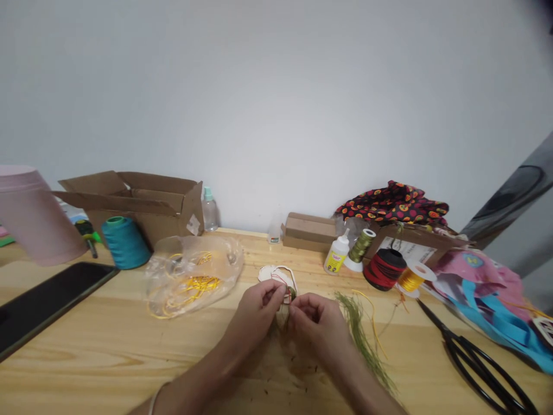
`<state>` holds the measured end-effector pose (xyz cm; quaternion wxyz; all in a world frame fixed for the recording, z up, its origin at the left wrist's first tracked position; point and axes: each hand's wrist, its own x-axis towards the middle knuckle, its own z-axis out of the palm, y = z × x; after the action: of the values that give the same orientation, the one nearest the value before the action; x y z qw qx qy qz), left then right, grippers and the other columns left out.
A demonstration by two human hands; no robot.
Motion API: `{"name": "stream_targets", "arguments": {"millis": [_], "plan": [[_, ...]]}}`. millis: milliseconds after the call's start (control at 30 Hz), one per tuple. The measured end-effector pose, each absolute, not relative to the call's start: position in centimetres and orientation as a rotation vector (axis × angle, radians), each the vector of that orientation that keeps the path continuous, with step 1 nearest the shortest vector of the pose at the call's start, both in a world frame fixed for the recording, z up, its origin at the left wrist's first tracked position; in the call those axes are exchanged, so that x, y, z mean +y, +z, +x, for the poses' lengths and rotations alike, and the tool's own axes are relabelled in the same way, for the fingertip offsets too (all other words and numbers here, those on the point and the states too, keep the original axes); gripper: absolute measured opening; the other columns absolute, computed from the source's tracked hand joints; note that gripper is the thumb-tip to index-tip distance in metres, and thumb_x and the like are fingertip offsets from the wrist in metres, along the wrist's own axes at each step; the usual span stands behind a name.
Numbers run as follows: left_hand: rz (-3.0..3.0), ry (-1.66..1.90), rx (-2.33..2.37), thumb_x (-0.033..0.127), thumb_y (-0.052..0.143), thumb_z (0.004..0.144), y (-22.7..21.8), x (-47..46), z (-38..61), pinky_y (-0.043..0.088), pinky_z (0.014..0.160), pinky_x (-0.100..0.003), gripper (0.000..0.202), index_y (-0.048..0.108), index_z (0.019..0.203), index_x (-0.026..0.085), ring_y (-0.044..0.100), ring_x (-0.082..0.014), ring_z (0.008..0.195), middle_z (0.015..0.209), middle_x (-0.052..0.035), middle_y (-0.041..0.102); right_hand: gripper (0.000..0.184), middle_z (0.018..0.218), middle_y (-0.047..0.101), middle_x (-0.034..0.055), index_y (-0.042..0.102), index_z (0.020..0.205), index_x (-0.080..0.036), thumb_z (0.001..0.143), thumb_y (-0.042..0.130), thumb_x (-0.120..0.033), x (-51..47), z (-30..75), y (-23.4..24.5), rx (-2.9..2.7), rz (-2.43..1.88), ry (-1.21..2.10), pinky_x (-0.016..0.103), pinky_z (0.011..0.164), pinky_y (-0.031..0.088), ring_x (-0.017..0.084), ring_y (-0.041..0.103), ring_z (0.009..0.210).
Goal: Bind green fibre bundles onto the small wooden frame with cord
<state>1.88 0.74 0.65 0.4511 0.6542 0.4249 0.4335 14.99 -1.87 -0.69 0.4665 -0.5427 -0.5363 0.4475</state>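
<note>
Both hands meet over the middle of the wooden table. My left hand and my right hand have their fingers pinched together on a small craft piece of pale discs wound with red and olive thread. A pale disc with red thread lies just behind the hands. A bundle of olive-green threads and a yellow cord lie to the right of my right hand.
A clear plastic bag with yellow cord lies left of the hands. Farther left are a teal thread cone, an open cardboard box, a pink cup and a dark tablet. Glue bottle, thread spools and black scissors sit on the right.
</note>
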Motion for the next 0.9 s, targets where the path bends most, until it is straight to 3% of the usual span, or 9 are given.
{"name": "stream_targets", "arguments": {"millis": [200, 367, 433, 567, 700, 900], "plan": [[1.502, 1.141, 0.957, 0.029, 0.047, 0.076, 1.2, 0.6, 2.0, 0.033, 0.052, -0.02, 0.021, 0.055, 0.061, 0.018, 0.042, -0.0116, 0.053, 0.053, 0.004, 0.047, 0.018, 0.048, 0.053, -0.0032, 0.059, 0.06, -0.014, 0.062, 0.062, -0.032, -1.8, 14.1, -0.7, -1.128, -1.206, 1.268, 0.018, 0.043, 0.033, 0.008, 0.044, 0.043], [1.886, 1.108, 0.79, 0.019, 0.049, 0.076, 2.8, -0.3, 1.1, 0.036, 0.055, -0.022, 0.021, 0.066, 0.064, 0.021, 0.049, -0.0139, 0.057, 0.06, -0.0015, 0.058, 0.016, 0.053, 0.054, -0.0028, 0.06, 0.059, -0.015, 0.058, 0.067, -0.03, -1.8, 14.0, -0.4, -1.08, -1.01, 1.271, 0.019, 0.047, 0.037, 0.009, 0.046, 0.049], [2.082, 0.981, 0.574, 0.016, 0.05, 0.075, 3.2, -0.8, 0.6, 0.038, 0.057, -0.024, 0.022, 0.07, 0.078, 0.024, 0.054, -0.0158, 0.06, 0.065, -0.0047, 0.063, 0.013, 0.054, 0.054, -0.0024, 0.061, 0.057, -0.016, 0.057, 0.068, -0.027, -1.8, 14.3, -0.1, -1.104, -0.93, 1.234, 0.021, 0.048, 0.038, 0.01, 0.047, 0.05], [2.257, 1.004, 0.512, 0.013, 0.056, 0.072, 3.2, -1.2, -0.1, 0.037, 0.055, -0.025, 0.03, 0.066, 0.093, 0.031, 0.052, -0.0153, 0.057, 0.064, -0.0057, 0.063, 0.004, 0.06, 0.054, -0.0003, 0.066, 0.062, -0.02, 0.065, 0.063, -0.019, -2.0, 15.9, 0.7, -1.29, -0.887, 0.766, 0.022, 0.05, 0.038, 0.012, 0.049, 0.056], [2.355, 1.158, 0.604, 0.011, 0.056, 0.071, 2.7, -0.6, -0.5, 0.034, 0.056, -0.025, 0.034, 0.063, 0.095, 0.034, 0.049, -0.0143, 0.056, 0.063, -0.0042, 0.062, 0.016, 0.068, 0.054, 0.0009, 0.065, 0.074, -0.023, 0.07, 0.058, -0.01, -2.3, 17.7, 1.4, -1.385, -0.931, 0.196, 0.023, 0.052, 0.038, 0.012, 0.049, 0.06], [2.308, 1.009, 0.694, 0.018, 0.05, 0.077, 2.7, 0.4, -0.4, 0.037, 0.06, -0.023, 0.03, 0.061, 0.103, 0.028, 0.053, -0.0165, 0.066, 0.071, -0.0062, 0.062, 0.026, 0.073, 0.05, 0.0021, 0.063, 0.084, -0.025, 0.071, 0.055, -0.004, -2.9, 18.6, 2.0, -1.604, -0.964, -0.12, 0.024, 0.051, 0.037, 0.012, 0.047, 0.063]]}}
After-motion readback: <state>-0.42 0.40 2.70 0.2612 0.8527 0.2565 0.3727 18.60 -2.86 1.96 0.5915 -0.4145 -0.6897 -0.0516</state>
